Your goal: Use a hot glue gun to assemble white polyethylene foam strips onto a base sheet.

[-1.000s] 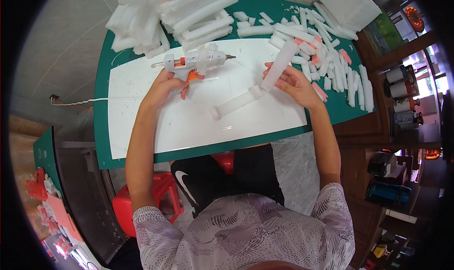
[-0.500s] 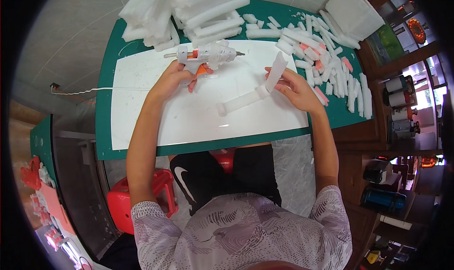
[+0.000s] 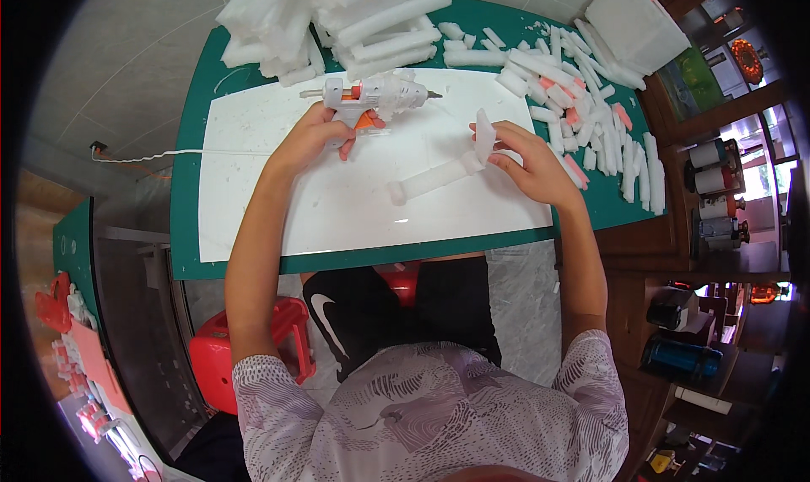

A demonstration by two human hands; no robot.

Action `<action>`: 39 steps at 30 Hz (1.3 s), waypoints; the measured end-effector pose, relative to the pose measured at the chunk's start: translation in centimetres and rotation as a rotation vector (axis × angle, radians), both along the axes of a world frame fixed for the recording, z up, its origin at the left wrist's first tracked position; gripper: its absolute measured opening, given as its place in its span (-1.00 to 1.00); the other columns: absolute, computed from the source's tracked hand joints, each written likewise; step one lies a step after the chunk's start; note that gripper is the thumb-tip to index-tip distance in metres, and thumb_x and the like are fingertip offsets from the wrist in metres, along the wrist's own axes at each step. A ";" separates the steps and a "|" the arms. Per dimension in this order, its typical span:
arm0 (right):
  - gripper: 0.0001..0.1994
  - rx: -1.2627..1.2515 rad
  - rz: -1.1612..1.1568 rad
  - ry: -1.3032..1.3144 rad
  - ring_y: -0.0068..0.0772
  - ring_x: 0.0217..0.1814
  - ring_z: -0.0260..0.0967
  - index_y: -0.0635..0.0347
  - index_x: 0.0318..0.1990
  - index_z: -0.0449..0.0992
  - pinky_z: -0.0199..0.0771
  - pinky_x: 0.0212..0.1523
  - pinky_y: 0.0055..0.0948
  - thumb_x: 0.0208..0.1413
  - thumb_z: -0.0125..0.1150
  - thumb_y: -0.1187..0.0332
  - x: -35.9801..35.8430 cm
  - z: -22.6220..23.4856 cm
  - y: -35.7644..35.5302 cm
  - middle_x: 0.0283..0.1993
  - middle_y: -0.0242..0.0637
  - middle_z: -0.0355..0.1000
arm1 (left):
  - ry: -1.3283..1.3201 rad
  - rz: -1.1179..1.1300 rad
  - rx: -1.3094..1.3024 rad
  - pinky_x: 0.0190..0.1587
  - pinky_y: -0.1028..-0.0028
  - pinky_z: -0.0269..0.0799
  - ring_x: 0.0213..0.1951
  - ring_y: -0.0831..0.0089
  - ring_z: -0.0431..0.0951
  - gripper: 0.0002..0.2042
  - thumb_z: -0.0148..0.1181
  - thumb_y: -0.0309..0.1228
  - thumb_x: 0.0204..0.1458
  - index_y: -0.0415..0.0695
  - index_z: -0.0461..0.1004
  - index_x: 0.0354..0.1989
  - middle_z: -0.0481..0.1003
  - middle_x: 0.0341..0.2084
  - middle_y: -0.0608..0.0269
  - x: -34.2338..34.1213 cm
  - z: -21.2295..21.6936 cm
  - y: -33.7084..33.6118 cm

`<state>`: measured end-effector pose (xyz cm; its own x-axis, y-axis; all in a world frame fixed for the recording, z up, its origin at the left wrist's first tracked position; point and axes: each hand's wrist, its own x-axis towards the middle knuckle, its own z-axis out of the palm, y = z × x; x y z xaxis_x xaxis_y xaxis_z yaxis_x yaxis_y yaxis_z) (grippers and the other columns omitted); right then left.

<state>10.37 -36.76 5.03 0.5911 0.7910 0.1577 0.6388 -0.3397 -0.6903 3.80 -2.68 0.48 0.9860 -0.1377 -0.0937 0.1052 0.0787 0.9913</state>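
Note:
A white hot glue gun point(image 3: 390, 94) with an orange trigger is gripped in my left hand point(image 3: 314, 142), its dark nozzle pointing right above the white board. Between the fingers and thumb of my right hand point(image 3: 530, 163) is a white foam strip point(image 3: 484, 138), held up at an angle. Its lower end meets one end of a longer white foam strip point(image 3: 434, 180), which stretches left over the board and has a small block at its far left end. I cannot tell whether the two strips are joined. The nozzle is apart from the foam.
A white board point(image 3: 354, 220) lies on a green tabletop point(image 3: 192, 203). Stacked foam strips point(image 3: 388, 30) stand at the back, and many cut white and pink pieces point(image 3: 603, 132) lie at right, by a large white foam block point(image 3: 634, 26). A white cord point(image 3: 181, 152) runs left; a red stool point(image 3: 228, 355) stands below.
In my right hand the raised foam strip has turned and tipped, so it looks shorter. My left hand and the glue gun have barely moved.

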 end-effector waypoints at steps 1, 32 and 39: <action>-0.61 0.000 0.011 0.010 -0.15 0.01 0.41 0.25 0.14 0.40 0.46 0.05 -0.35 0.12 0.08 0.56 -0.1 0.2 0.2 0.04 -0.10 0.41 | 0.005 0.001 0.003 -0.35 0.43 0.38 -0.52 0.45 0.38 -0.57 0.04 -0.51 -0.14 -0.38 0.38 -0.01 0.48 -0.35 0.12 0.0 -0.3 0.1; -0.60 -0.319 0.131 -0.496 -0.15 0.11 0.34 0.10 0.06 0.50 0.37 0.15 -0.29 0.02 0.17 0.58 -2.7 -0.2 2.7 0.04 -0.20 0.43 | -0.068 0.119 0.042 -0.45 0.50 0.36 -0.59 0.50 0.31 -0.49 -0.03 -0.48 -0.19 -0.38 0.38 0.05 0.55 -0.15 0.08 0.8 -0.7 1.4; -0.56 -0.271 0.133 -0.450 -0.10 0.18 0.29 0.08 0.11 0.46 0.34 0.18 -0.26 0.01 0.22 0.53 -2.5 0.6 2.3 0.13 -0.20 0.39 | -0.088 0.112 0.040 -0.45 0.49 0.38 -0.55 0.52 0.31 -0.50 -0.03 -0.48 -0.18 -0.37 0.38 0.04 0.55 -0.15 0.08 0.9 -0.5 1.3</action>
<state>7.91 -34.46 5.68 0.4043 0.9019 0.1519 0.9007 -0.3637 -0.2375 4.66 -1.38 -0.01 0.9997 -0.0241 -0.0092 0.0103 0.0455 0.9989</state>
